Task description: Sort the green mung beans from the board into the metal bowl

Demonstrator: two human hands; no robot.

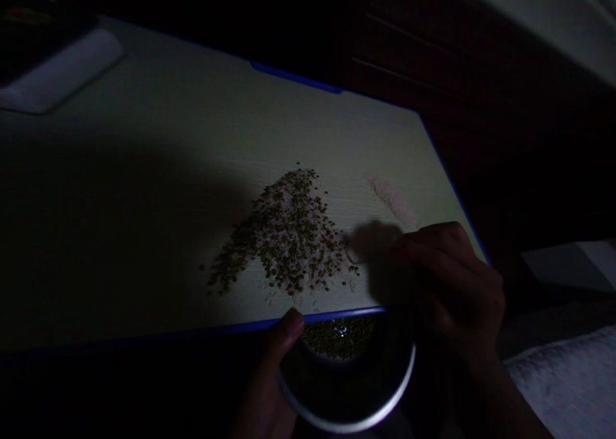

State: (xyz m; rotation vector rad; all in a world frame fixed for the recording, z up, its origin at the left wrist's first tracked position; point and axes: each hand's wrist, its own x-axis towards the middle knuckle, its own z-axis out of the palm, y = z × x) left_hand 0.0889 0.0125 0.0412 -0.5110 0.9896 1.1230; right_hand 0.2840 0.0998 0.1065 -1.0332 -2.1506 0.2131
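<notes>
A mixed heap of green mung beans and pale rice grains (293, 233) lies on the light tabletop (192, 105). My left hand (274, 368) grips the rim of a round metal bowl (359, 423), its thumb up by the table's blue front edge. The bowl sits just under that edge, with green beans (341, 339) inside. To the right of the heap, my right hand (452, 285) is closed in a pinch on what looks like a spoon (353, 256), its thin curved tip touching the heap's right side. Shadow hides most of the spoon.
A narrow strip of pale rice (392, 198) lies on the right of the tabletop. A dark, white-sided box-like object (62, 70) stands at the back left. Dark wooden furniture (433, 73) rises behind, and whitish fabric (572, 381) shows at lower right. The light is dim.
</notes>
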